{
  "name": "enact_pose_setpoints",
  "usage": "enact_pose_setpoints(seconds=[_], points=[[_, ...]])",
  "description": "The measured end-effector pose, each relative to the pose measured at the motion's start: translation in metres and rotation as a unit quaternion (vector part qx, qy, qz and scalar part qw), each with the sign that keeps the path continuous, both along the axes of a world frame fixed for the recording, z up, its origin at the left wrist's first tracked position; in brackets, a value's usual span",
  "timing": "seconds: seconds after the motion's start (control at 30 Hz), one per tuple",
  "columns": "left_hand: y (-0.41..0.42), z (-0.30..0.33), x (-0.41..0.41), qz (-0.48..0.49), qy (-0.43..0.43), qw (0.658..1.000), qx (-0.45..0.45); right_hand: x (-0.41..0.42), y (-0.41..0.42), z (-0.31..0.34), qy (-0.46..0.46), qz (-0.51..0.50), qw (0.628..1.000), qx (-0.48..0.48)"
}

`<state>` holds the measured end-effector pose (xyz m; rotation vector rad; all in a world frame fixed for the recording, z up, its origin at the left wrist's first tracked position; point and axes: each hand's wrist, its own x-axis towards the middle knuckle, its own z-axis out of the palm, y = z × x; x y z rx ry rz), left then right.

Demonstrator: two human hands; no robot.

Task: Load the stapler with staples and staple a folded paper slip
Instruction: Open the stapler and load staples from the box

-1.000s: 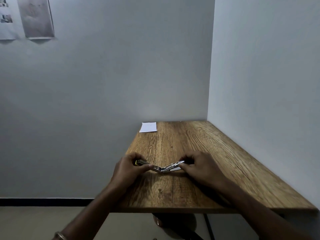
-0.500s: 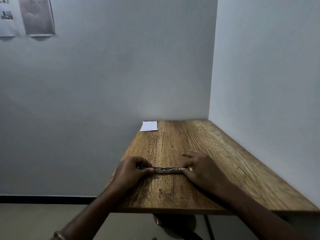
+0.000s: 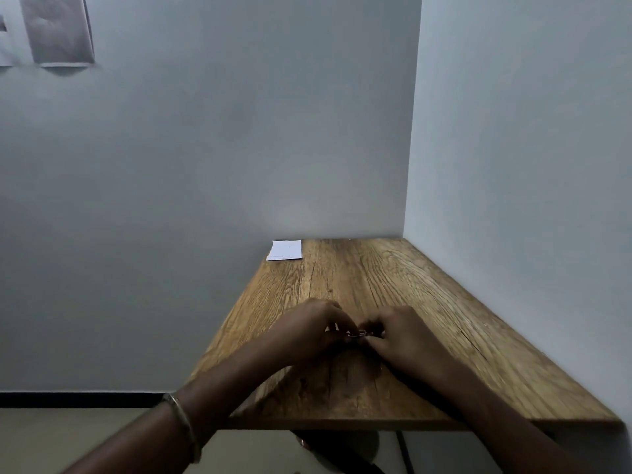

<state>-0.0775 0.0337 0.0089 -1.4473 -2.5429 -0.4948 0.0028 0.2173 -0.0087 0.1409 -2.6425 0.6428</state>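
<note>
A small metal stapler (image 3: 358, 333) lies on the wooden table (image 3: 427, 302), almost wholly covered by my hands; only a short shiny strip shows between them. My left hand (image 3: 313, 328) is curled around its left end and my right hand (image 3: 398, 331) covers its right end, fingertips nearly touching. A white paper slip (image 3: 285, 250) lies flat at the table's far left corner, well away from both hands. I cannot see any loose staples.
Grey walls close the table in at the back and on the right. The table's left edge and near edge drop to the floor. Papers (image 3: 58, 29) hang on the wall at upper left. A bangle (image 3: 181, 422) sits on my left wrist.
The stapler, spread out long between my hands before, is now folded short. Both hands have moved together toward the middle and hide most of it.
</note>
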Motion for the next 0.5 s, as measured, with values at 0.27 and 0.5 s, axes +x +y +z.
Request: enact_pose_setpoints(seconds=[0.27,0.5], points=[[0.004,0.007,-0.016,-0.053,0.017,0.998,-0.033,-0.006,0.008,-0.003,-0.022,0.003,1.0,-0.008],[0.006,0.017,-0.022,-0.087,-0.021,0.991,-0.1,-0.008,0.01,-0.006,-0.013,-0.005,1.0,0.001]])
